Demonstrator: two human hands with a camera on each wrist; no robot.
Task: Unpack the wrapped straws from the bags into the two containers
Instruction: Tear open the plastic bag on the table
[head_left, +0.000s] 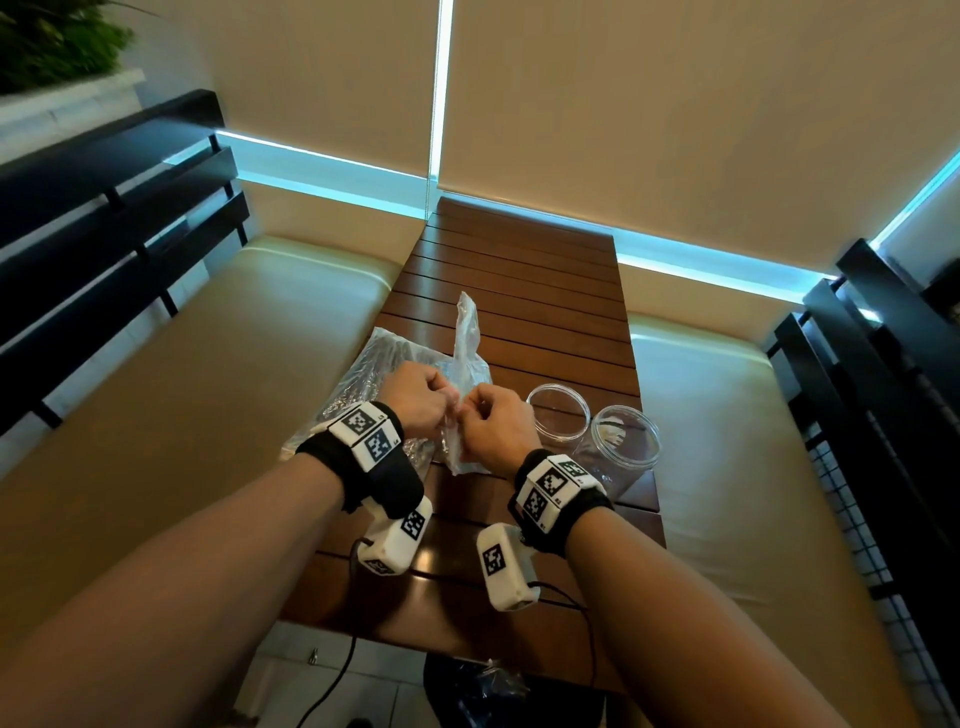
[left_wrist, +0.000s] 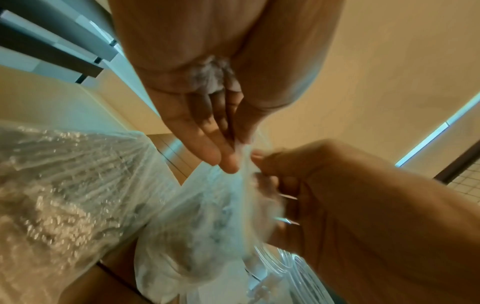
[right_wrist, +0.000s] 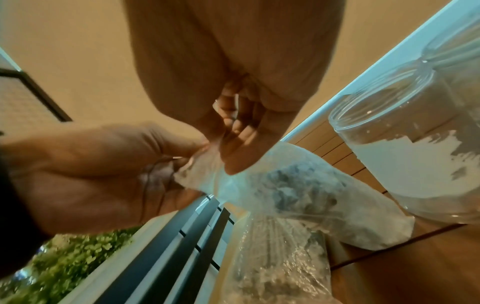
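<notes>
2 hands meet above a slatted table (head_left: 519, 291). The left hand (head_left: 415, 397) and right hand (head_left: 496, 423) both pinch the gathered neck of 1 clear bag (head_left: 465, 374), fingers curled on the plastic. A 2nd bag (head_left: 363, 379) of wrapped straws lies beneath the left hand. 2 clear jars (head_left: 558, 421) (head_left: 626, 441) stand just right of the right hand. No legible writing.
</notes>
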